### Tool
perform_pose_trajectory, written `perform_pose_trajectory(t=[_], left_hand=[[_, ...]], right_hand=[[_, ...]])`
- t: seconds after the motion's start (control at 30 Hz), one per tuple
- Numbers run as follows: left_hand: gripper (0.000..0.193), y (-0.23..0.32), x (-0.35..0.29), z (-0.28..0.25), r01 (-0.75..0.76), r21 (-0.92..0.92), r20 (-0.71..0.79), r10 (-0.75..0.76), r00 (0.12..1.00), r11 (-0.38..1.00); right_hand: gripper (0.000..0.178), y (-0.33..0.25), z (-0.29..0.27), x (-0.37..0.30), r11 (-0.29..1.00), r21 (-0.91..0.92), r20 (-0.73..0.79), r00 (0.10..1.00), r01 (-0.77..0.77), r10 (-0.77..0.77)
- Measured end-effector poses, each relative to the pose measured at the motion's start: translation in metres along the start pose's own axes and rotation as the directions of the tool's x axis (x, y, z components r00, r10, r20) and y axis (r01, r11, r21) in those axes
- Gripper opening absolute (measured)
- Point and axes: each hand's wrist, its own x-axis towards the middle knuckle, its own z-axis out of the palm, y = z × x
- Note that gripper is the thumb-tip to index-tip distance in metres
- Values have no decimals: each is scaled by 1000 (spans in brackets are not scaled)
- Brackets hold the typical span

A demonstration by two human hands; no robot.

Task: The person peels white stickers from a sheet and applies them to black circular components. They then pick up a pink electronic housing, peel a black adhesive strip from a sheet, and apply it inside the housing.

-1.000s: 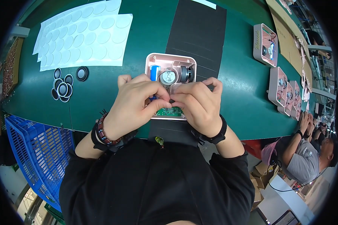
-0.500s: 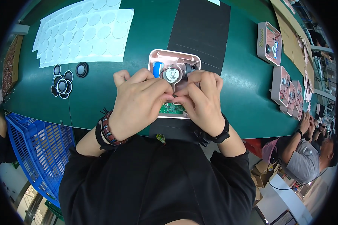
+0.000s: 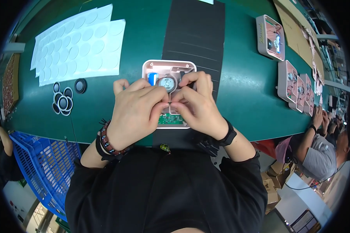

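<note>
A pink plastic housing [image 3: 169, 62] lies in front of me, its inside facing up. It holds a round silver metal part [image 3: 167, 83], a blue cylinder [image 3: 152, 79] and a green circuit board [image 3: 170, 119]. Over it, my left hand [image 3: 136, 106] pinches thumb against index finger. My right hand [image 3: 202, 110] pinches too, its fingertips almost meeting the left ones. A tiny dark piece shows between the fingertips, too small to name. My hands cover part of the housing's inside, including much of its right side.
Under the housing runs a black mat [image 3: 194, 31] on the green table [image 3: 241, 85]. White sheets of round stickers [image 3: 81, 44] and several black-and-white rings [image 3: 62, 101] lie left. More pink housings [image 3: 287, 81] stand right. A blue crate [image 3: 46, 167] is lower left; a co-worker [image 3: 319, 155] sits right.
The view has shifted, so the housing and table things appear further left. My hands remain pinched together over the housing, with the fingertips slightly closer to each other.
</note>
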Motion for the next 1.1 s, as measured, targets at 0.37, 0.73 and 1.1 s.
perform_pose_trajectory(t=[0.37,0.73,1.1], left_hand=[[9,17,0,0,-208,289,87,191,978,934],[9,24,1,-11,-288,553,29,327,945,782],[13,32,-15,-36,-413,81,58,409,911,907]], right_hand=[[15,-1,12,3,986,-128,-72,991,106,-116],[34,-20,-2,-12,899,-382,-206,928,215,-310],[16,-19,-44,-83,840,-532,-223,975,-111,-12]])
